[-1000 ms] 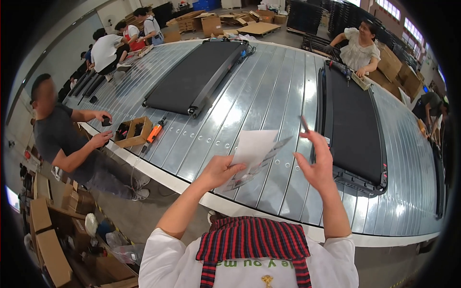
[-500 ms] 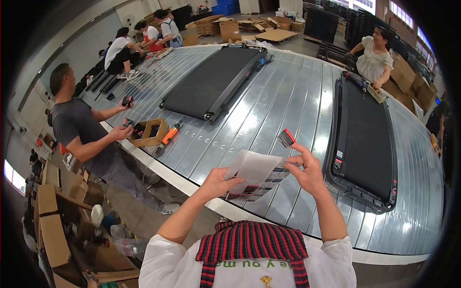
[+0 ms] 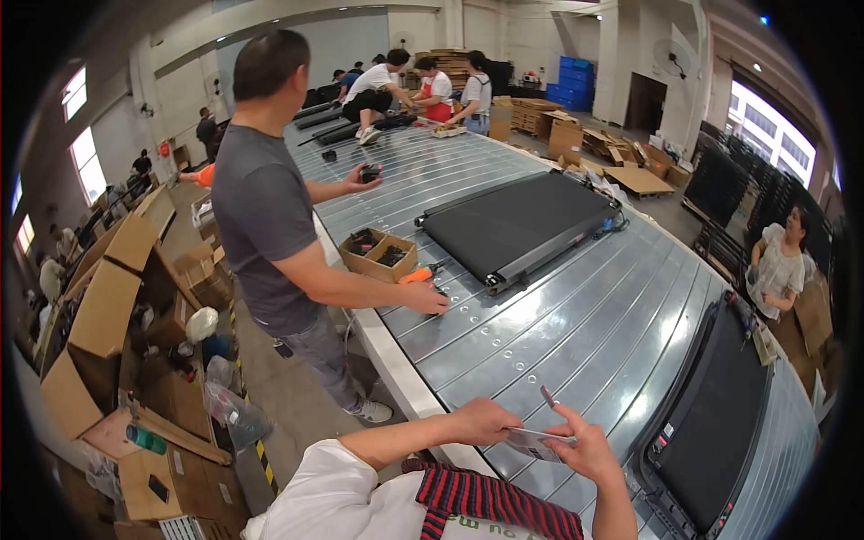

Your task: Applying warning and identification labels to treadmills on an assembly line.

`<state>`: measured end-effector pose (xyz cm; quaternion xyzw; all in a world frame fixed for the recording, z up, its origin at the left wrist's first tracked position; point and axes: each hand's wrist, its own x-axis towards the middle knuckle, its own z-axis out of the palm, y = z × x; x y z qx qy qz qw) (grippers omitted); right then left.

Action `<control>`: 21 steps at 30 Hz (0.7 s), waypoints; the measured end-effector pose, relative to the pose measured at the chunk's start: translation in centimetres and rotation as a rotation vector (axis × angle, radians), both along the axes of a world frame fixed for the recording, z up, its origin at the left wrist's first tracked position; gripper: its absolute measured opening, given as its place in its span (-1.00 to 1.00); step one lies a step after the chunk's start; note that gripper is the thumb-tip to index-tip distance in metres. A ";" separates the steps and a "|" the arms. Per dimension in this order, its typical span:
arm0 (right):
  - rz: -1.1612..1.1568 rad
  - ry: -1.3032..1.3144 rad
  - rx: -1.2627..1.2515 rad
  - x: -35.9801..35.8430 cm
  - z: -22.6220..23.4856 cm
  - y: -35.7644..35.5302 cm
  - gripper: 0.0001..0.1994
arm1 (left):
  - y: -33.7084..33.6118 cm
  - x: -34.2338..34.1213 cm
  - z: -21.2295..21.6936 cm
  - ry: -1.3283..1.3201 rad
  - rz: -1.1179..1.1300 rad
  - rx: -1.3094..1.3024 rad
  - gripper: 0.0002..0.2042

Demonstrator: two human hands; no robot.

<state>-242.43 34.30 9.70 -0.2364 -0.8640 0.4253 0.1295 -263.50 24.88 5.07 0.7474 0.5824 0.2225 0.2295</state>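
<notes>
My left hand (image 3: 486, 420) is closed on the edge of a thin label sheet (image 3: 537, 442), which I see nearly edge-on over the near side of the metal table (image 3: 576, 360). My right hand (image 3: 587, 450) pinches a small red-and-black label (image 3: 547, 396) that stands up from its fingertips. Its other fingers touch the sheet's right end. To the right of my hands lies a black framed panel (image 3: 715, 414) with small labels on its frame.
A co-worker in a grey shirt (image 3: 274, 193) stands at the left, reaching over the table near a divided cardboard box (image 3: 378, 261) and an orange tool (image 3: 418, 274). Another black panel (image 3: 522, 225) lies mid-table. Another person (image 3: 778, 261) stands far right. Cartons (image 3: 108, 306) crowd the left floor.
My view has swung to the left. The sheet has tipped from showing its face to nearly edge-on. The grey-shirted co-worker's nearer hand has reached down to the table beside the orange tool.
</notes>
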 end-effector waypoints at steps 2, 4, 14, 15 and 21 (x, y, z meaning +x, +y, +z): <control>0.045 -0.021 0.018 -0.4 -1.0 0.1 -0.43 | -0.4 -0.2 0.1 -0.023 0.012 -0.004 -0.79; 0.090 -0.018 0.073 -1.0 -2.3 0.0 -0.46 | -1.4 -0.5 -0.4 -0.024 0.034 0.002 -0.80; 0.218 0.009 0.272 -1.2 -4.0 -3.2 -0.55 | -5.9 -0.5 -4.5 -0.334 -0.002 -0.023 -0.81; 0.242 -0.010 0.341 -0.9 -4.0 -3.4 -0.51 | -6.5 -0.3 -4.4 -0.394 -0.007 -0.051 -0.81; 0.186 -0.154 0.323 -2.5 -3.8 -6.6 -0.59 | -13.2 -3.5 -7.2 -0.319 0.042 -0.227 -0.76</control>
